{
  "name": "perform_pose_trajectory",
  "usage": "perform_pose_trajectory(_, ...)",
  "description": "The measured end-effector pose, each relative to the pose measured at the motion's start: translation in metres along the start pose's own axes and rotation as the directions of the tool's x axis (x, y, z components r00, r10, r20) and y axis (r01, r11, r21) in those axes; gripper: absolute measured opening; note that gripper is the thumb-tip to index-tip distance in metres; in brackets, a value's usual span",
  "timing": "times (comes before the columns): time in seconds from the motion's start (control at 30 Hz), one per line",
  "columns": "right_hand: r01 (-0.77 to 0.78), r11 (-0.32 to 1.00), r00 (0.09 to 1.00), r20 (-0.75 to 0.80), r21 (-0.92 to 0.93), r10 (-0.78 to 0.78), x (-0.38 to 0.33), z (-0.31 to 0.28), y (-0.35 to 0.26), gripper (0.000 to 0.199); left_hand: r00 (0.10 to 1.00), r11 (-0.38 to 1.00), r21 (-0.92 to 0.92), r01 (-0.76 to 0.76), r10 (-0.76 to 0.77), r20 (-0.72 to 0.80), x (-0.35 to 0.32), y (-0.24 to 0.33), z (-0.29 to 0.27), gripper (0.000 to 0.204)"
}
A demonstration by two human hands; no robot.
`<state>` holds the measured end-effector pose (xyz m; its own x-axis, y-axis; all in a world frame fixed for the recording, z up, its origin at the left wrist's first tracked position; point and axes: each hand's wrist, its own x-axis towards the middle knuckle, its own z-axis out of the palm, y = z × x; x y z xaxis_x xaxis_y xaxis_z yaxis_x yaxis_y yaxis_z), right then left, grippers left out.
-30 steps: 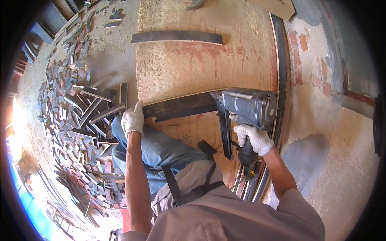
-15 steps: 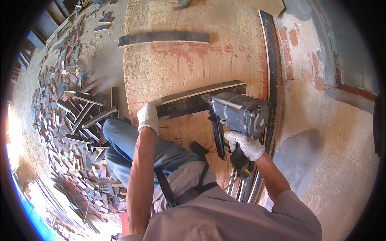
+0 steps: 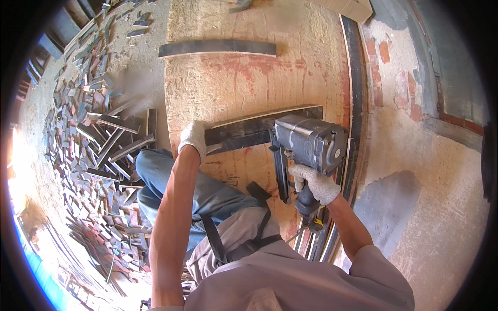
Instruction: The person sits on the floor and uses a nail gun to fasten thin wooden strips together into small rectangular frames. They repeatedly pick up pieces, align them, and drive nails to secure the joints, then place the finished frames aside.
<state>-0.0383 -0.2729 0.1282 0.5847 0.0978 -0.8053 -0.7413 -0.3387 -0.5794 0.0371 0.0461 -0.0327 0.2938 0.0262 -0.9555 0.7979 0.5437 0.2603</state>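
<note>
My gloved left hand is closed around the left end of a pair of dark wooden strips. They lie side by side across the board, with a pale edge along the far side. In my gloved right hand is the handle of a grey and black nail gun. Its nose rests at the strips, right of their middle, though the contact point is hidden by the tool's body. The long black magazine points back toward me.
Another dark strip lies farther off on the stained wooden board. At left, a heap of dark offcuts covers the floor. Long dark strips run along the right edge, beside a worn wall. A cardboard box is at the top.
The far strip has tipped, so its dark face shows wider and its pale edge now lies along the far side. My left hand has turned slightly; the nail gun stays at the strips.
</note>
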Motion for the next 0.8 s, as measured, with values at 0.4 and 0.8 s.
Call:
perform_pose_trajectory(0.4, -0.017, 0.975, 0.999, -0.034, 0.223, 0.026, -0.013, 0.016, -0.019, 0.018, 0.996, 0.998, -0.054, 0.011, -0.006, 0.094, 0.008, -0.015, -0.001, 0.021)
perform_pose_trajectory(0.8, 0.035, 0.999, 0.999, -0.032, -0.024, -0.035, -0.006, 0.04, -0.016, 0.014, 0.998, 0.999, 0.036, -0.033, 0.03, 0.063, 0.019, -0.029, 0.024, 0.022)
